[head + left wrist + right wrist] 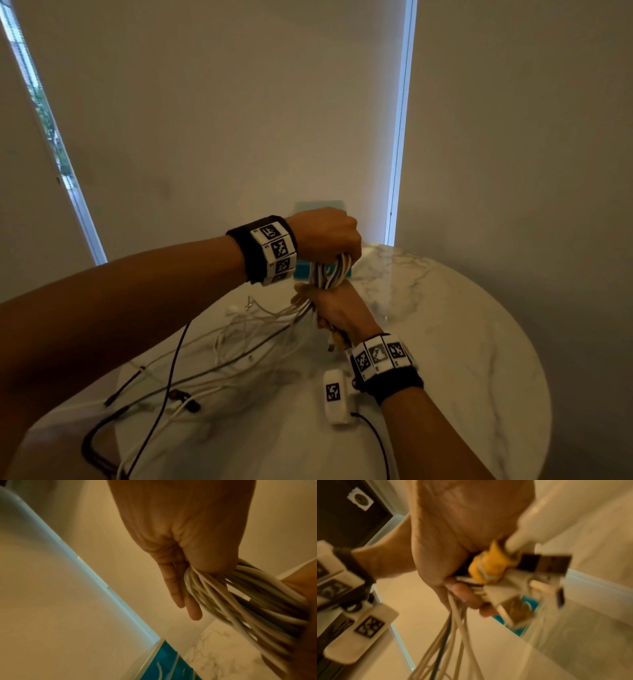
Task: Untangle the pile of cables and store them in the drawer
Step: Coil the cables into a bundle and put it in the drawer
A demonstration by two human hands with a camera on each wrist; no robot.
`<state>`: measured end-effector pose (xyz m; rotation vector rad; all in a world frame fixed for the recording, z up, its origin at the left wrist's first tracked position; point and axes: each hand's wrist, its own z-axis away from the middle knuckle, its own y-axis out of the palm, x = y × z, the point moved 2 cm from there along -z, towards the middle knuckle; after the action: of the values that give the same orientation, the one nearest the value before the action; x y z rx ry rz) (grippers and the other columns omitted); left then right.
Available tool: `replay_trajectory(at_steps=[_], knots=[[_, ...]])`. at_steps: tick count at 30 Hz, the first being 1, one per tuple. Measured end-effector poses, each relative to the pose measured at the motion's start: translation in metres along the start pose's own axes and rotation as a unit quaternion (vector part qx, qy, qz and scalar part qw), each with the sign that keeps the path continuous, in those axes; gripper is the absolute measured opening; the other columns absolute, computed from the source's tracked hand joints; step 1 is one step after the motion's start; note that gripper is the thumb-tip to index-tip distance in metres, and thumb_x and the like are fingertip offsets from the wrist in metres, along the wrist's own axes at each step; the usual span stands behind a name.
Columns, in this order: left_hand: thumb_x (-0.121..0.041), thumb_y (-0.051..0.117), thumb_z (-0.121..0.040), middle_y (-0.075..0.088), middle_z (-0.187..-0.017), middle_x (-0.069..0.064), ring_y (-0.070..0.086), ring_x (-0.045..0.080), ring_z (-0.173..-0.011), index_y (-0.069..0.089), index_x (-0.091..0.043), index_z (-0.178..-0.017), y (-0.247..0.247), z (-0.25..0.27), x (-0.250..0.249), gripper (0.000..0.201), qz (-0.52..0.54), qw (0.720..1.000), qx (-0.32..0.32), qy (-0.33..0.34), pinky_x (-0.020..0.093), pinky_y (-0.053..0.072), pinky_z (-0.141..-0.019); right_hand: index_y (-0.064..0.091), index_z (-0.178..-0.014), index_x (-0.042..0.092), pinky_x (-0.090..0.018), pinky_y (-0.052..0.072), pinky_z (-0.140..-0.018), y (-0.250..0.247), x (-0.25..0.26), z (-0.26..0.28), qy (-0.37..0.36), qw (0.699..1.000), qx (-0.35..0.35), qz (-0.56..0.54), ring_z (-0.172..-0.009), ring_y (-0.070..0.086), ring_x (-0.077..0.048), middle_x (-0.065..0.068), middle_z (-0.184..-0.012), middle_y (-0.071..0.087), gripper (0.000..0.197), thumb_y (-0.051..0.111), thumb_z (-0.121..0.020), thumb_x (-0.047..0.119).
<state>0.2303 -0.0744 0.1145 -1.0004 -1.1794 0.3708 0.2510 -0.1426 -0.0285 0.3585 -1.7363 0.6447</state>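
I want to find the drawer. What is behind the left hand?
Behind the left hand a teal container stands on the marble table. The hand and its white cable bundle cover its middle; its contents are unclear.

White cable bundle [329, 272] looped upright above table, loose tangled cables [219, 346] trailing below-left.

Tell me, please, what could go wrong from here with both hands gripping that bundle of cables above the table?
1. The bundle of white cables held between the left hand and right hand still trails into the loose cables on the marble table; pulling could tighten knots.
2. The connectors bunched at the right hand could slip or snag.
3. The trailing strands might drag the black cable off the table edge.
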Motion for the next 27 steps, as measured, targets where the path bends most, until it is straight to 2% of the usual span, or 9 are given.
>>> replay_trajectory(at_steps=[6, 9, 14, 17, 18, 20, 22, 24, 27], knots=[[-0.02, 0.054, -0.101, 0.077, -0.114, 0.006, 0.073, 0.031, -0.098, 0.064, -0.026, -0.14, 0.005, 0.001, 0.003, 0.041, -0.148, 0.989, 0.006, -0.001, 0.037, 0.051, -0.077, 0.081, -0.091, 0.004, -0.021, 0.043, -0.044, -0.006, 0.002, 0.001, 0.029, 0.998, 0.044, 0.026, -0.041, 0.051, -0.012, 0.003, -0.05, 0.064, 0.032, 0.069, -0.099, 0.033], [-0.022, 0.063, -0.094, 0.078, -0.117, 0.0, 0.072, 0.025, -0.1, 0.068, -0.035, -0.137, 0.02, 0.004, 0.01, 0.045, 0.064, 0.99, -0.093, -0.089, 0.037, 0.054, -0.079, 0.08, -0.088, 0.005, -0.028, 0.046, -0.049, -0.008, -0.005, -0.002, 0.026, 1.0, 0.012, -0.008, -0.043, 0.053, -0.015, -0.008, -0.06, 0.067, 0.033, 0.065, -0.102, 0.03], [-0.083, 0.06, -0.085, 0.048, -0.16, -0.005, 0.052, 0.015, -0.141, 0.021, -0.037, -0.167, 0.073, 0.018, 0.007, 0.102, 0.538, 0.83, -0.018, -0.149, 0.042, 0.045, -0.118, 0.074, -0.101, 0.0, -0.027, 0.047, -0.044, -0.025, -0.014, -0.012, 0.022, 0.97, -0.083, -0.229, -0.044, 0.055, -0.018, -0.014, -0.061, 0.062, 0.032, 0.058, -0.108, 0.028], [-0.079, 0.066, -0.085, 0.043, -0.162, -0.01, 0.054, 0.013, -0.139, 0.012, -0.04, -0.165, 0.099, 0.027, -0.013, 0.104, 0.589, 0.799, 0.032, -0.118, 0.043, 0.049, -0.116, 0.075, -0.114, 0.007, -0.04, 0.064, -0.066, -0.03, -0.017, -0.013, 0.022, 0.957, -0.076, -0.28, -0.075, 0.078, -0.031, -0.021, -0.091, 0.079, 0.028, 0.065, -0.104, 0.032], [-0.071, 0.072, -0.087, 0.043, -0.16, -0.013, 0.056, 0.008, -0.135, 0.012, -0.042, -0.165, 0.101, 0.03, -0.018, 0.103, 0.578, 0.807, 0.04, -0.113, 0.038, 0.05, -0.114, 0.077, -0.113, 0.009, -0.046, 0.066, -0.072, -0.03, -0.019, -0.014, 0.033, 0.959, -0.081, -0.27, -0.08, 0.079, -0.036, -0.022, -0.093, 0.079, 0.03, 0.066, -0.104, 0.035], [-0.057, 0.076, -0.091, 0.052, -0.149, -0.014, 0.062, 0.003, -0.118, 0.017, -0.039, -0.163, 0.104, 0.037, -0.017, 0.095, 0.558, 0.816, 0.054, -0.14, 0.025, 0.052, -0.101, 0.082, -0.105, 0.012, -0.04, 0.062, -0.058, -0.034, -0.025, -0.016, 0.053, 0.965, -0.096, -0.237, -0.061, 0.071, -0.034, -0.02, -0.071, 0.071, 0.036, 0.066, -0.103, 0.044], [-0.055, 0.069, -0.097, 0.072, -0.12, -0.012, 0.071, 0.006, -0.097, 0.047, -0.034, -0.146, 0.108, 0.044, -0.011, 0.057, 0.555, 0.812, 0.076, -0.165, 0.023, 0.055, -0.087, 0.083, -0.099, 0.013, -0.031, 0.05, -0.051, -0.041, -0.029, -0.019, 0.059, 0.967, -0.11, -0.22, -0.05, 0.057, -0.024, -0.011, -0.059, 0.061, 0.044, 0.062, -0.104, 0.051], [-0.055, 0.061, -0.102, 0.074, -0.087, -0.005, 0.07, 0.012, -0.078, 0.071, -0.023, -0.116, 0.114, 0.052, -0.007, 0.036, 0.553, 0.814, 0.072, -0.162, 0.027, 0.057, -0.08, 0.082, -0.096, 0.013, -0.033, 0.051, -0.058, -0.047, -0.029, -0.02, 0.056, 0.972, -0.12, -0.192, -0.057, 0.06, -0.022, -0.008, -0.061, 0.065, 0.048, 0.057, -0.106, 0.053], [-0.046, 0.055, -0.108, 0.069, -0.082, 0.001, 0.065, 0.011, -0.074, 0.073, -0.018, -0.106, 0.128, 0.056, -0.013, 0.034, 0.627, 0.76, 0.035, -0.168, 0.027, 0.058, -0.077, 0.08, -0.093, 0.011, -0.038, 0.055, -0.074, -0.047, -0.027, -0.021, 0.056, 0.973, -0.124, -0.184, -0.071, 0.07, -0.022, -0.006, -0.074, 0.076, 0.049, 0.056, -0.106, 0.052]])
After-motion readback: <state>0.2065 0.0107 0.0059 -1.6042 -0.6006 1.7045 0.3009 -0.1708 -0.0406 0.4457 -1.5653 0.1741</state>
